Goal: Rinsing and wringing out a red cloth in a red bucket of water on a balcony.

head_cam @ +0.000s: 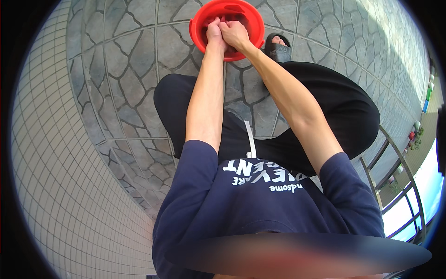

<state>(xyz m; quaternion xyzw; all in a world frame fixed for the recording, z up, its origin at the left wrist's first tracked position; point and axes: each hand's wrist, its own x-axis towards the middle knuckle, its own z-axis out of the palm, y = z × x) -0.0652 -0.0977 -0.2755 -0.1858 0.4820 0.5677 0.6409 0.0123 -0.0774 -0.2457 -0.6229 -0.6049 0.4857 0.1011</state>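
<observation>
A round red plastic bucket (256,24) stands on the stone-patterned floor at the top of the head view. Both of my hands reach down inside it, side by side and touching. My left hand (214,32) is the one on the picture's left, its fingers curled. My right hand (234,33) is closed beside it, knuckles up. Something dark reddish lies in the bucket around and beneath my fingers; whether it is wet cloth or something else, I cannot tell. My fingertips are largely hidden, so what each hand grips does not show.
My foot in a black slide sandal (278,52) is close to the bucket's right side. A tiled wall (52,139) curves along the left. At the lower right is a metal railing (404,160), with potted plants (416,137) beyond it.
</observation>
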